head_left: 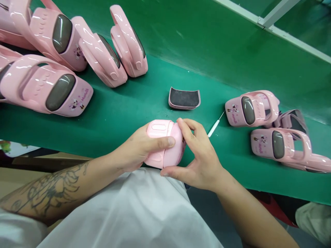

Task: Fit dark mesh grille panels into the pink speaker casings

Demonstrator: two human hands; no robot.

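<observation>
A glossy pink plastic housing (170, 155) with an oval button and a seam across it is held just above the near edge of the bench. My left hand (141, 146) wraps around its left side, thumb pressed across the seam. My right hand (198, 155) grips its right end, with fingertips at the top and the thumb underneath. The rest of the housing's underside is hidden by the hands. Beyond it lies a curved dark panel with pink edges (184, 99). To the right rests a thin-shafted tool with a white handle (213, 128).
Several pink housings with loop handles and dark windows (62, 93) stand at the left of the green bench (124, 110). More pink housings (254, 108) sit at the right, near dark-and-pink curved parts (297, 119). A green wall panel (196, 41) rises behind.
</observation>
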